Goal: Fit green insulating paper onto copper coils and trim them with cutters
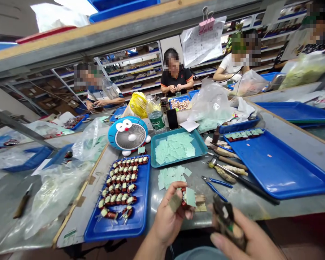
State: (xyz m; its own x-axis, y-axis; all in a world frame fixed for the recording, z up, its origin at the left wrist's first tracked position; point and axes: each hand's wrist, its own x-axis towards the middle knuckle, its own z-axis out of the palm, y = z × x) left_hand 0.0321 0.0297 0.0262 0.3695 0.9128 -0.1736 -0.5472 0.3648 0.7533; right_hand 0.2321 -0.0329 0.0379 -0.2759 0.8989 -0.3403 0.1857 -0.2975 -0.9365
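Note:
My left hand [166, 222] is closed round a small copper-wound coil [183, 198], with a square pale green sheet [190, 197] against the coil's side. A tan wrap covers one of its fingers. To the right, my right hand [250, 236] grips a dark, worn, tape-wrapped object [227, 220] whose kind I cannot make out. The two hands are apart, over the table's front edge. Beyond the left hand lies a loose pile of green sheets [170, 176], and behind that a teal tray [203, 148] holds more of them.
Rows of coils fill a blue tray [141, 225] at left. At right are cutters [219, 183], a hammer [238, 177] and a larger blue tray [289, 169] with several coils. A blue fan [130, 135] and bottle [156, 119] stand behind. Several people sit opposite.

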